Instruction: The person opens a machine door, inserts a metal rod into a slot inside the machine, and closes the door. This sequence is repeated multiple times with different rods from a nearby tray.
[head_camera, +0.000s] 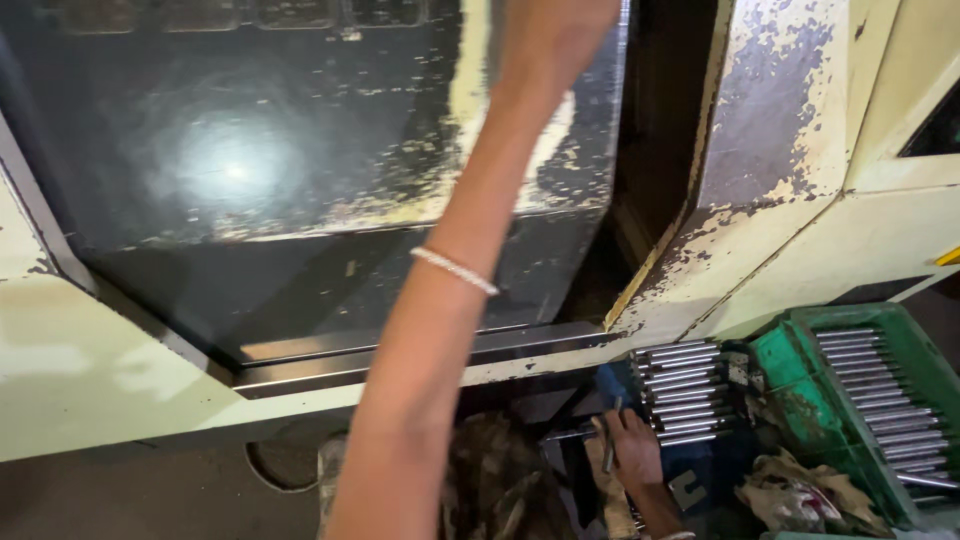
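My left arm reaches up across the dark sliding door (250, 170) of a big machine, with a thin bracelet (455, 270) on the forearm. Only the heel of my left hand (560, 25) shows at the top edge, near the door's right side; its fingers are cut off. Low in the view, my right hand (630, 450) grips a thin metal rod (610, 447). It is just left of a stack of shiny metal rods (688, 392) lying side by side.
The machine's cream housing (780, 150) has peeling paint, and a dark gap opens right of the door. A green crate (780, 355) at the right holds several more rods (880, 405). A dirty rag (800, 490) lies by a blue container (700, 480).
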